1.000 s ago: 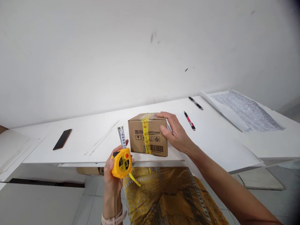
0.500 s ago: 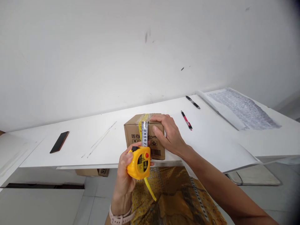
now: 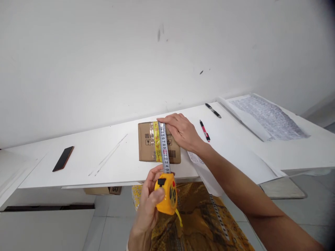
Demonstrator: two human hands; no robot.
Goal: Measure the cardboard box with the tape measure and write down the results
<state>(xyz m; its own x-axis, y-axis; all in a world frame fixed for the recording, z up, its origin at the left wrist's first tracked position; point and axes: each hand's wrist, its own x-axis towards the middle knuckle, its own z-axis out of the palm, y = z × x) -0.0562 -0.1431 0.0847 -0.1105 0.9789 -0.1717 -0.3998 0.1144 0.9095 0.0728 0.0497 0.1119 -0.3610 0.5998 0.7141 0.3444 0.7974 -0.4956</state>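
- Box (image 3: 146, 150): brown ctn on white table (image 3: 110, 157), nr edge, mid-scene, printed face to viewer. Chinese chars upper L, partly under yellow tape strip (image 3: 157, 151); letters "um" R of blade, rest of word covered. Handling icons below, barcode (image 3: 172, 153) lower R. Tape strip has red marks, too small to read.
- Blade (image 3: 164, 143): laid down box face just R of tape strip, far edge to past nr edge. Black nos. 5–9 legible, red-marked 10, then 2, 3, 4, 5.
- Tape measure (image 3: 166, 207): yellow case, black button, red spot; dark label angled, can't read. Yellow strap (image 3: 179, 218) hangs nr side.
- L hand (image 3: 145, 209): fingers wrapped round case, thumb pressed on it nr button.
- R hand (image 3: 184, 132): at box's far R corner, fingers close together, index tip at blade's far end; can't tell if pinching it. Hides part of box face.
- R forearm (image 3: 230, 177): lies across view of papers. Sheet w/ writing (image 3: 195, 158) peeks out by wrist, unreadable.
- Far R: black/grey pen (image 3: 213, 110), red/black pen (image 3: 204, 130) nearer, blank paper (image 3: 235, 150), densely written sheet (image 3: 269, 116), illegible.
- L: black slab (image 3: 63, 158), phone-like, well apart from box.
- Below table, L: 2nd carton (image 3: 99, 190), partial letters, 1st looks like "S".
- Nr: patterned brown/yellow cloth (image 3: 199, 212).
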